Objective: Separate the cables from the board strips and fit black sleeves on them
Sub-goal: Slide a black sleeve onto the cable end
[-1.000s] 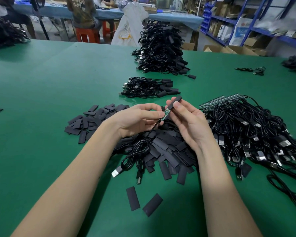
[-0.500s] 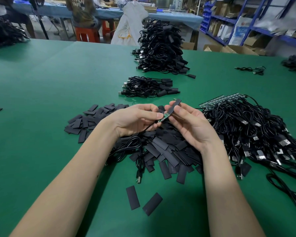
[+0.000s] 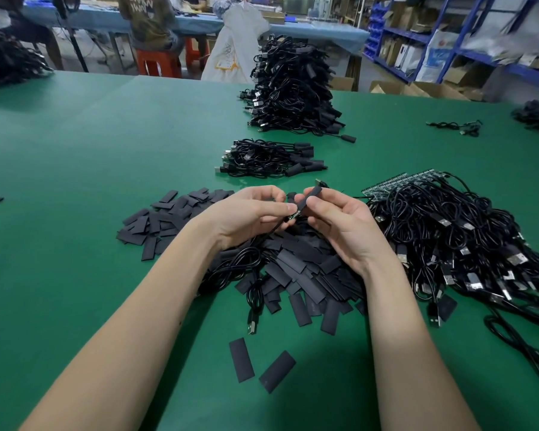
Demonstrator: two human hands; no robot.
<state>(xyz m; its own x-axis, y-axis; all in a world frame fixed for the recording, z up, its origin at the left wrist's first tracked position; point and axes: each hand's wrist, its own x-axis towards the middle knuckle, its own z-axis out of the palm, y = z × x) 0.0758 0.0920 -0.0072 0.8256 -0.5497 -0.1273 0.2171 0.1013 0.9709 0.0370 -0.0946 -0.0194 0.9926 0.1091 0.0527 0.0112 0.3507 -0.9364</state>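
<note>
Two hands meet above the heap of flat sleeves (image 3: pixel 296 265). The left hand (image 3: pixel 249 213) pinches one cable (image 3: pixel 274 229) by its little board. The right hand (image 3: pixel 339 219) pinches one black sleeve (image 3: pixel 311 197) over that board. Two loose sleeves (image 3: pixel 259 365) lie nearer, with open green table (image 3: pixel 75 169) to the left.

Assembly workshop: green worktable (image 3: pixel 75 150), stacked cable bundles (image 3: pixel 293 88), blue stock shelving (image 3: pixel 417 35).

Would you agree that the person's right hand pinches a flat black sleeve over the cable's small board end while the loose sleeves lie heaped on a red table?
Not quite: the table is green, not red, as the head view shows. The right hand does pinch the flat black sleeve, above the heap of loose sleeves.
</note>
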